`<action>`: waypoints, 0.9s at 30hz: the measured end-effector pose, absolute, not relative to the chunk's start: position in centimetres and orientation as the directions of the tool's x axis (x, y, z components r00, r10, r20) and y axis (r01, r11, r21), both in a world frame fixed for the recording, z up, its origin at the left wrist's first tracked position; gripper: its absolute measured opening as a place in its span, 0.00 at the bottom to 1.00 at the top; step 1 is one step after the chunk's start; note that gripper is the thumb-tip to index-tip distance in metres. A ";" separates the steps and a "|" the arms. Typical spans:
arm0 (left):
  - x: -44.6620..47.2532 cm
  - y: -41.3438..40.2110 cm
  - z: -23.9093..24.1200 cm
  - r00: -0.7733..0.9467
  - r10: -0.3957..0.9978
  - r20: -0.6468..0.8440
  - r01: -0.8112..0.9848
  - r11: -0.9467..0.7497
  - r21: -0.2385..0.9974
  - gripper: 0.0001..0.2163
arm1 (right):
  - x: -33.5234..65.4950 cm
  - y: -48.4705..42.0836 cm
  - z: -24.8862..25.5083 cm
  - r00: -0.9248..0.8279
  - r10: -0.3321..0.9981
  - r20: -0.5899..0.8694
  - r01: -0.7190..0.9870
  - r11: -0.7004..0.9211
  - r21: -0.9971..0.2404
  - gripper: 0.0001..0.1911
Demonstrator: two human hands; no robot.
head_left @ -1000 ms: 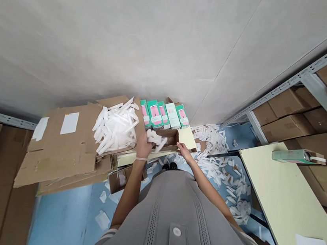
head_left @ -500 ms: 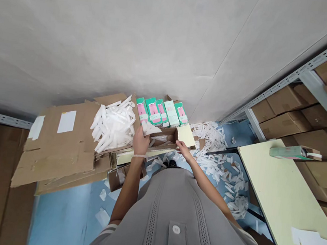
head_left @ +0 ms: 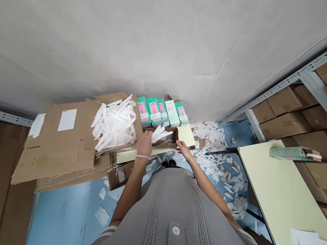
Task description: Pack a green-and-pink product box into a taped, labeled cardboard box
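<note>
Directly before me is a small open brown cardboard box on a pale yellow surface. White folded strips, thin like paper or film, stick out over its left part from my left hand. The fingers of that hand are closed around them, though partly hidden by its back. My right hand pinches the box's right end, its thumb and fingers at the edge. To the left, a larger open carton is heaped with similar white strips.
Several green-and-pink boxes stand in a row against the wall. Loose white pieces litter the blue floor. A cream table at right carries a green box. Flattened cardboard juts out left; shelves of cartons rise at right.
My left hand has moved slightly right and lower with the white strips, which now fan out over the small box. My right hand stays at the box's right end.
</note>
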State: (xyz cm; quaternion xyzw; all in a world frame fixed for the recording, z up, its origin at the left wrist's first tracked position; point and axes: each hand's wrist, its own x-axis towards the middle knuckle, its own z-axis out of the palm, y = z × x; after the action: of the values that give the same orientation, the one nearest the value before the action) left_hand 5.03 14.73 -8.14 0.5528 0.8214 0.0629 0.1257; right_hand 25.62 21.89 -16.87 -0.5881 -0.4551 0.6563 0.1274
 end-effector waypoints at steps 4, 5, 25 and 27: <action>5.2 15.6 -8.0 -0.314 0.926 -0.210 0.904 0.360 0.231 0.14 | 25.6 21.9 -16.7 -0.263 0.698 -0.666 0.374 -0.562 -0.738 0.24; 5.2 15.9 -8.0 -0.305 0.926 -0.222 0.906 0.354 0.232 0.15 | 25.6 21.9 -16.7 -0.263 0.698 -0.666 0.375 -0.563 -0.737 0.24; 3.3 15.1 -7.8 -0.395 0.912 0.112 0.796 0.279 0.538 0.21 | 26.1 21.6 -16.8 -0.303 0.700 -0.646 0.380 -0.533 -0.756 0.24; 3.1 15.0 -7.3 -0.437 0.883 0.169 0.774 0.273 0.572 0.21 | 26.1 21.6 -16.9 -0.304 0.703 -0.643 0.378 -0.531 -0.759 0.25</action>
State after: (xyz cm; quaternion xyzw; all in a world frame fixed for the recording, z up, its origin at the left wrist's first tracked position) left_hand 3.12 15.02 -7.27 0.5225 0.7927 0.3005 0.0911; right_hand 26.14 21.60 -16.89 -0.5767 -0.4685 0.6578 0.1233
